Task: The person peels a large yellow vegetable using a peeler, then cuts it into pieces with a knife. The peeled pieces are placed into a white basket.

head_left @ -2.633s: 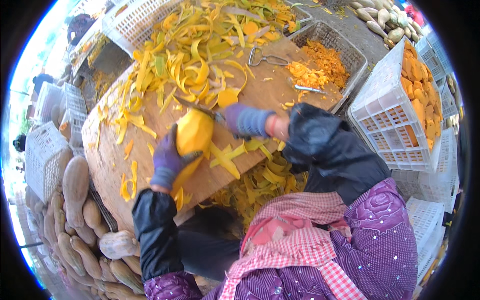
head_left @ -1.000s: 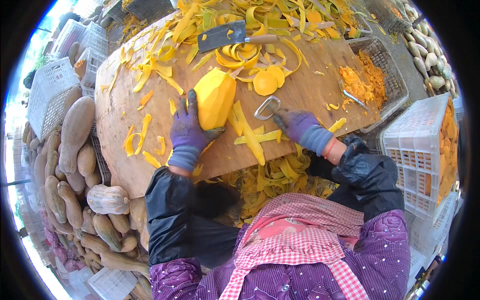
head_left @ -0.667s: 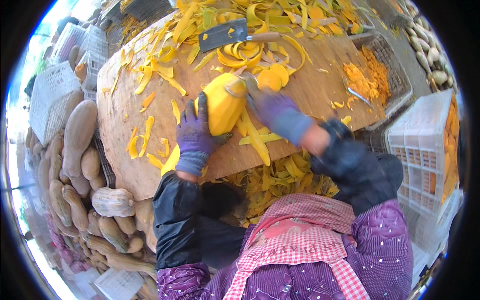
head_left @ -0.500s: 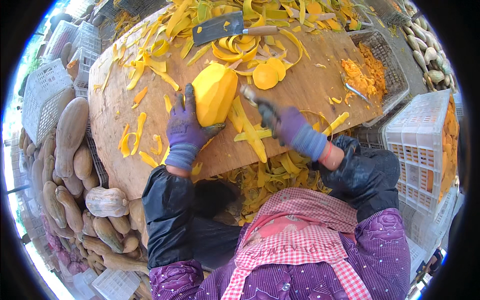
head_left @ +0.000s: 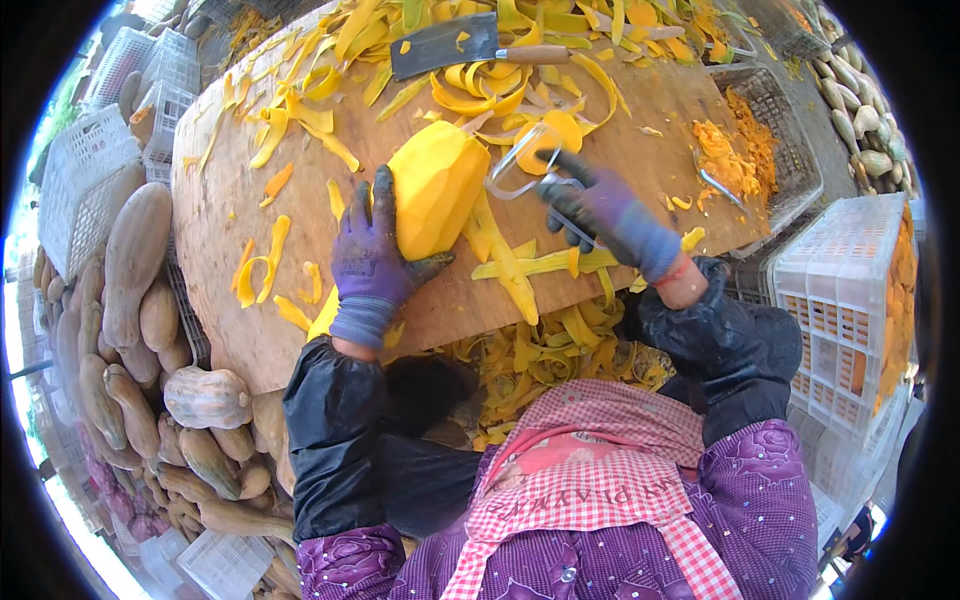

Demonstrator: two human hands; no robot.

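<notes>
A peeled yellow-orange pumpkin (head_left: 437,190) lies on the wooden board (head_left: 270,340). My left hand (head_left: 372,245), in a purple glove with dark fingertips, presses against its left side and near end, with the fingers stretched along it. Just right of the pumpkin, my gloved right hand (head_left: 590,205) grips a metal peeler (head_left: 517,172) whose frame points toward the pumpkin without visibly touching it. Long peel strips (head_left: 505,265) lie between the pumpkin and my right hand. Beyond it is a round cut slice (head_left: 563,130).
A cleaver (head_left: 445,47) with a wooden handle lies among heaped peels at the far side. Scraped pulp and a spoon (head_left: 722,188) are at the right, beside a crate (head_left: 800,150). Unpeeled pumpkins (head_left: 140,260) are piled left; a white crate (head_left: 830,300) stands right.
My right hand has moved right and slightly up, and the peeler now shows clearly beside the pumpkin. The pumpkin has shifted slightly right; my left hand stays on it.
</notes>
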